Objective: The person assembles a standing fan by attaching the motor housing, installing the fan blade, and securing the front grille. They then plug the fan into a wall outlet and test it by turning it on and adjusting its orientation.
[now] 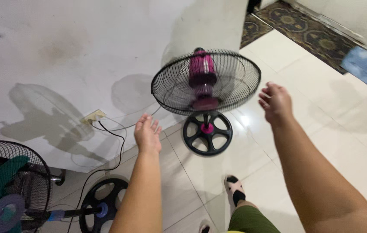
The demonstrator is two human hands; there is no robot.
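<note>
Item: black-caged stand fan (205,82) with magenta motor, upright on the tiled floor (278,142). We reach our left hand (148,133) and right hand (276,102), both open and empty, toward it. No contact yet; the fan's cage is unopened.

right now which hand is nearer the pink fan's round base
Left. The left hand hovers just left of the base; the right hand is up beside the fan's cage.

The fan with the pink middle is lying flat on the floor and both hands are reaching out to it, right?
Not quite. The head view shows the fan standing upright on its round black base. The left hand and right hand do reach toward it, empty.
</note>
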